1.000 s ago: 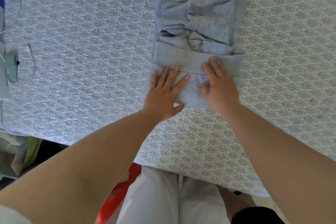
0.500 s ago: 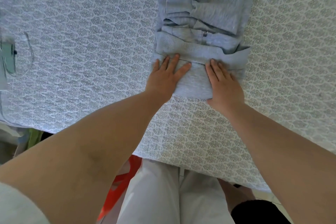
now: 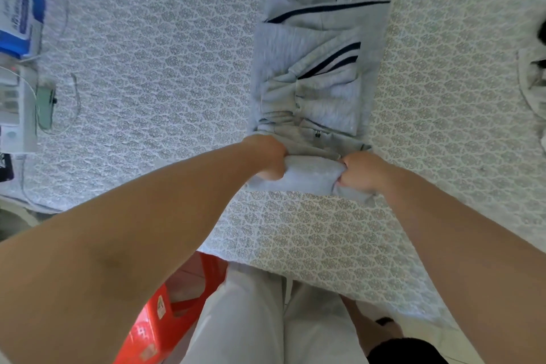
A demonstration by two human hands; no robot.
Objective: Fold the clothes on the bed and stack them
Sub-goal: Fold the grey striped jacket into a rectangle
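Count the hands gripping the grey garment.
2. The left hand grips the near fold of the grey garment at its left end, the right hand at its right end.

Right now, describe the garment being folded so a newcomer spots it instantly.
On the patterned bed cover, look straight ahead of the person, mid-bed. The grey garment lies there, both hands gripping its near edge; its dark navy stripes set it apart.

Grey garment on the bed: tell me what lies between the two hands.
In the head view, only the garment's rolled near end spans between left hand and right hand.
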